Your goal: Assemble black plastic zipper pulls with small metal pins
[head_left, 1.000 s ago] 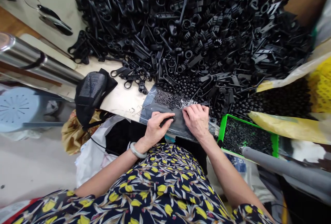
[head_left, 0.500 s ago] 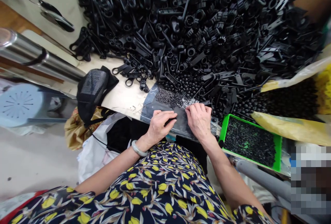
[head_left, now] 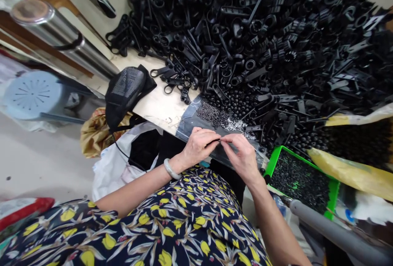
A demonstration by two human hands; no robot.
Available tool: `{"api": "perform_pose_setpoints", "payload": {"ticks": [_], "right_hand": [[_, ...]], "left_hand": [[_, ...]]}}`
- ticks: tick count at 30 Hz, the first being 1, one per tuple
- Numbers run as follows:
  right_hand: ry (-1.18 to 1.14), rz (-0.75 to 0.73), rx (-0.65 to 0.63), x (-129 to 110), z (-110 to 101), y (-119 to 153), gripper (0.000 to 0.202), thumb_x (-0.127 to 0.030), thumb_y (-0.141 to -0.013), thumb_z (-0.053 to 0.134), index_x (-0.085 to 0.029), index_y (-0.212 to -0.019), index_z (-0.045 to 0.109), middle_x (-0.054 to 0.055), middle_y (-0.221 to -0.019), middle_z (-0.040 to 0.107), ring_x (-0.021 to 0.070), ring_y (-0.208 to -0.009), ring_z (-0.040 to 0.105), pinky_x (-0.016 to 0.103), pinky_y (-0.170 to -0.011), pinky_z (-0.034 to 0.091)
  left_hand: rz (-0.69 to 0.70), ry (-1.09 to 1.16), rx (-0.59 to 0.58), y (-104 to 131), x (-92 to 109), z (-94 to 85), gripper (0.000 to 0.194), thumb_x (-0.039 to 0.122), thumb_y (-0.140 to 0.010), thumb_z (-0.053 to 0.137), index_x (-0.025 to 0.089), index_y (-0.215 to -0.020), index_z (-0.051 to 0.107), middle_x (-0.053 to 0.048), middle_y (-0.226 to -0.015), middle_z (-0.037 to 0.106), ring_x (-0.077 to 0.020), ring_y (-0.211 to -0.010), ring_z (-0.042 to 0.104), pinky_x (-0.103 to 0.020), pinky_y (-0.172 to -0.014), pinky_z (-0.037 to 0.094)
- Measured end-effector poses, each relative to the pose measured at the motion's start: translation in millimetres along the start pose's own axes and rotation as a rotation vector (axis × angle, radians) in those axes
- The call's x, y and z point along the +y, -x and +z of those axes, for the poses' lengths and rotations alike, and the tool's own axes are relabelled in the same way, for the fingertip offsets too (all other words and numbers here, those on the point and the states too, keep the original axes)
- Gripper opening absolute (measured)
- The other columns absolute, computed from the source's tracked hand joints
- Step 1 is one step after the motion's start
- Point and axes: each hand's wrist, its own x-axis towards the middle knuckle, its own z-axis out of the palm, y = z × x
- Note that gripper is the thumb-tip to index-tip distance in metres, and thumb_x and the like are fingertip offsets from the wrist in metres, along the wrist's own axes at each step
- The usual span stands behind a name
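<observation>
My left hand (head_left: 198,148) is closed in a pinch on a small black part (head_left: 218,140), of which only a sliver shows between the fingertips. Against that part come the pinched fingertips of my right hand (head_left: 242,155); whatever they grip is too small to name. Both hands hover over the near edge of a grey-blue cloth mat (head_left: 188,116). Just beyond them on the mat lie a heap of thin silvery pins (head_left: 233,125) and a patch of tiny dark pieces (head_left: 209,113). Black balls (head_left: 241,103) lie behind these.
A large heap of black plastic parts (head_left: 215,32) covers the back of the table. On the right stands a green tray (head_left: 274,161) of tiny black pieces, beside a yellow bag (head_left: 346,167). To the left are a black mesh cap (head_left: 127,89) and a steel flask (head_left: 66,32).
My right hand has left the pins and come back to my left hand, so their fingertips now meet at the small black part. The camera view has shifted and tilted a little.
</observation>
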Motion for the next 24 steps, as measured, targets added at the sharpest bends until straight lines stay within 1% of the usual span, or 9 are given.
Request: {"api": "perform_pose_setpoints", "payload": {"ticks": [4, 9, 11, 14, 17, 19, 21, 22, 24], "right_hand": [[0.128, -0.067, -0.015, -6.1, -0.3, -3.4, 0.015, -0.021, -0.104, 0.056, -0.024, -0.107, 0.070, 0.007, -0.101, 0.075, 0.0233, -0.097, 0.067, 0.042, -0.089, 0.057], [0.292, -0.170, -0.032, -11.5, 0.9, -6.9, 0.018, -0.017, -0.103, 0.054, -0.021, -0.110, 0.070, 0.009, -0.099, 0.073, 0.0239, -0.097, 0.064, 0.041, -0.089, 0.057], [0.347, -0.208, -0.050, -13.6, 1.4, -7.6, 0.019, -0.016, -0.103, 0.054, -0.019, -0.112, 0.071, 0.009, -0.098, 0.072, 0.0245, -0.098, 0.063, 0.040, -0.090, 0.057], [0.397, -0.234, -0.060, -15.7, 1.2, -6.8, 0.020, -0.014, -0.102, 0.056, -0.018, -0.115, 0.072, 0.010, -0.101, 0.073, 0.0249, -0.102, 0.063, 0.040, -0.092, 0.058], [0.398, -0.232, -0.028, -16.9, 0.5, -2.1, 0.026, -0.013, -0.100, 0.061, -0.019, -0.123, 0.071, 0.010, -0.108, 0.075, 0.0249, -0.106, 0.066, 0.040, -0.095, 0.059], [0.367, -0.234, -0.006, -18.9, 0.3, 6.3, 0.035, -0.011, -0.098, 0.063, -0.022, -0.131, 0.068, 0.009, -0.117, 0.076, 0.0247, -0.111, 0.069, 0.044, -0.103, 0.058], [0.304, -0.236, 0.033, -22.2, 0.2, 23.1, 0.041, -0.009, -0.097, 0.063, -0.025, -0.135, 0.067, 0.008, -0.120, 0.076, 0.0238, -0.112, 0.071, 0.050, -0.110, 0.055], [0.264, -0.230, 0.060, -24.0, 0.0, 35.7, 0.043, -0.008, -0.096, 0.063, -0.027, -0.135, 0.067, 0.007, -0.119, 0.076, 0.0233, -0.110, 0.073, 0.052, -0.111, 0.054], [0.180, -0.189, 0.126, -27.4, -1.8, 69.2, 0.045, -0.005, -0.094, 0.065, -0.028, -0.132, 0.069, 0.006, -0.112, 0.078, 0.0228, -0.103, 0.075, 0.055, -0.108, 0.057]], "left_hand": [[0.022, 0.002, 0.037, 0.3, -0.8, 1.0, 0.016, 0.020, -0.099, 0.065, 0.021, -0.111, 0.075, -0.004, -0.106, 0.083, -0.0210, -0.105, 0.077, -0.041, -0.091, 0.046], [0.015, 0.016, 0.038, 2.5, -4.1, 3.9, 0.019, 0.021, -0.099, 0.065, 0.021, -0.115, 0.076, -0.006, -0.115, 0.082, -0.0227, -0.114, 0.075, -0.042, -0.097, 0.048], [0.020, 0.024, 0.046, 3.4, -6.3, 5.8, 0.019, 0.022, -0.100, 0.064, 0.021, -0.116, 0.076, -0.007, -0.115, 0.081, -0.0231, -0.115, 0.075, -0.043, -0.096, 0.048], [0.052, 0.036, 0.092, 4.6, -9.3, 8.8, 0.019, 0.023, -0.100, 0.064, 0.020, -0.115, 0.075, -0.006, -0.112, 0.082, -0.0227, -0.112, 0.076, -0.042, -0.094, 0.048], [0.065, 0.035, 0.109, 5.5, -10.2, 10.2, 0.018, 0.022, -0.101, 0.063, 0.020, -0.115, 0.075, -0.006, -0.109, 0.083, -0.0218, -0.109, 0.076, -0.041, -0.093, 0.047], [0.066, 0.029, 0.110, 5.9, -9.4, 9.8, 0.018, 0.023, -0.101, 0.063, 0.020, -0.114, 0.075, -0.006, -0.109, 0.083, -0.0218, -0.108, 0.077, -0.041, -0.092, 0.046], [0.069, 0.026, 0.112, 6.1, -8.3, 9.0, 0.018, 0.026, -0.102, 0.063, 0.020, -0.114, 0.075, -0.006, -0.108, 0.083, -0.0215, -0.107, 0.077, -0.041, -0.092, 0.045], [0.071, 0.027, 0.114, 6.2, -8.0, 8.8, 0.018, 0.027, -0.102, 0.063, 0.020, -0.113, 0.075, -0.006, -0.108, 0.083, -0.0213, -0.107, 0.077, -0.041, -0.092, 0.045], [0.074, 0.033, 0.113, 6.3, -8.4, 9.0, 0.018, 0.027, -0.102, 0.063, 0.021, -0.112, 0.075, -0.005, -0.107, 0.083, -0.0206, -0.106, 0.077, -0.041, -0.094, 0.044]]}}
